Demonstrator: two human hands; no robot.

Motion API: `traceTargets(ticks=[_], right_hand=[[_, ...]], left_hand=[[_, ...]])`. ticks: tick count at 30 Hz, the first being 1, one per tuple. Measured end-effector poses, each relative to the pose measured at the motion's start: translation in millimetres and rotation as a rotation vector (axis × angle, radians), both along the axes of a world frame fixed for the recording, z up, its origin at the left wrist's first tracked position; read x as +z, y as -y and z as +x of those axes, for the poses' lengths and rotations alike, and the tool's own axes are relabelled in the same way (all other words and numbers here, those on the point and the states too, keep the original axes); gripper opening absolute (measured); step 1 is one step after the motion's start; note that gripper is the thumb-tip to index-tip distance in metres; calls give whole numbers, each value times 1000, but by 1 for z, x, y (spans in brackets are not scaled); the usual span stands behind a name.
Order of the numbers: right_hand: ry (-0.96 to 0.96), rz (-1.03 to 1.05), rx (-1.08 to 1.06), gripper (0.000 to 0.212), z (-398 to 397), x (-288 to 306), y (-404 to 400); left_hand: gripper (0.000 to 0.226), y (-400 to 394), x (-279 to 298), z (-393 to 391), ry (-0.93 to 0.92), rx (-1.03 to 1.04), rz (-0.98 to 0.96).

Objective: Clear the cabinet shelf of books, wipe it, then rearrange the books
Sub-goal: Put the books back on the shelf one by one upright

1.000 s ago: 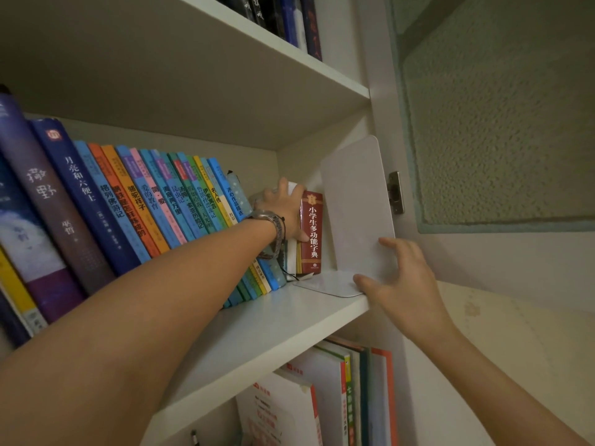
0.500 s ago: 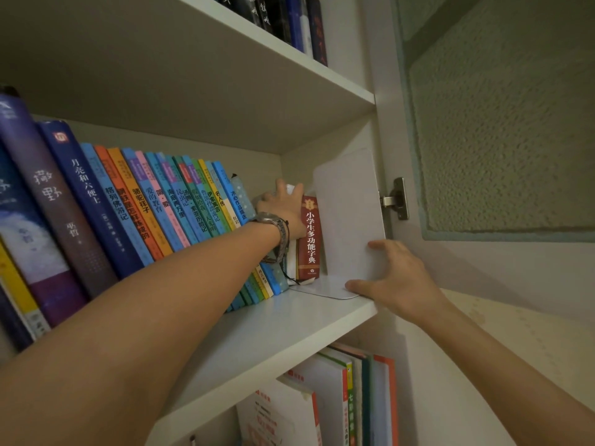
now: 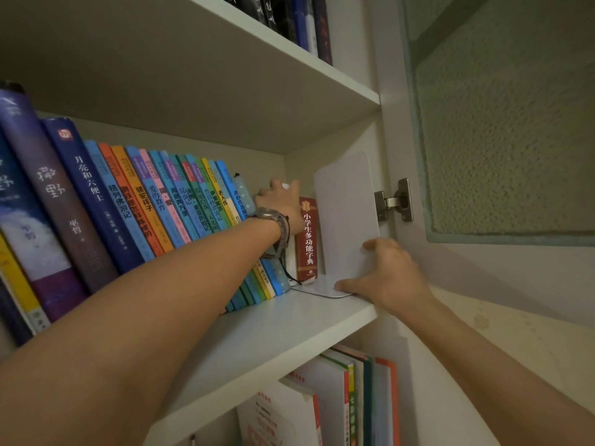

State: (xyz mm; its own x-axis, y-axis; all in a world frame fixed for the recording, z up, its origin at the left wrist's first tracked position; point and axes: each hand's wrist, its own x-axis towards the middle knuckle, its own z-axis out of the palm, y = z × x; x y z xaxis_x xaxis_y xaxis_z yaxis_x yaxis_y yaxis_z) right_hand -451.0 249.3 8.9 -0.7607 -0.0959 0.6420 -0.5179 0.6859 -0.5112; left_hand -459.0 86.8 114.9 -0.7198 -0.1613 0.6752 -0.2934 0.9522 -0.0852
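A row of coloured books (image 3: pixel 151 204) leans to the left on the white middle shelf (image 3: pixel 289 320). At its right end stands a small red dictionary (image 3: pixel 307 239). My left hand (image 3: pixel 281 204), a watch on its wrist, grips the tops of the last books just left of the dictionary. Right of the dictionary stands a white L-shaped bookend (image 3: pixel 346 214), its foot flat on the shelf. My right hand (image 3: pixel 386 275) holds the bookend low down, thumb on the foot and fingers on the upright plate.
The open cabinet door with frosted glass (image 3: pixel 502 123) and its metal hinge (image 3: pixel 394 201) stand close on the right. Dark books (image 3: pixel 299 24) fill the shelf above; more books (image 3: pixel 347 397) stand on the shelf below.
My right hand has slid the bookend leftward into the shelf, up against the red dictionary. My left hand has stayed on the book tops.
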Motion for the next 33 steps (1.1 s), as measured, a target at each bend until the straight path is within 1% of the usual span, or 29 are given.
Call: traceTargets(ticks=[8, 14, 21, 27, 31, 33], right_hand=[[21, 25, 12, 89, -8, 6, -1], [23, -1, 39, 90, -13, 2, -3], [11, -4, 95, 98, -13, 1, -8], [25, -25, 155, 99, -15, 1, -11], [4, -22, 156, 98, -15, -1, -11], [3, -16, 152, 99, -15, -2, -11]], left_hand=[[48, 2, 3, -5, -46, -32, 94], [37, 3, 7, -9, -73, -78, 189], [39, 1, 12, -6, -82, -99, 245], [38, 0, 11, -5, -78, -53, 205], [38, 0, 4, -11, -139, -29, 87], [41, 1, 2, -13, -161, -14, 58]])
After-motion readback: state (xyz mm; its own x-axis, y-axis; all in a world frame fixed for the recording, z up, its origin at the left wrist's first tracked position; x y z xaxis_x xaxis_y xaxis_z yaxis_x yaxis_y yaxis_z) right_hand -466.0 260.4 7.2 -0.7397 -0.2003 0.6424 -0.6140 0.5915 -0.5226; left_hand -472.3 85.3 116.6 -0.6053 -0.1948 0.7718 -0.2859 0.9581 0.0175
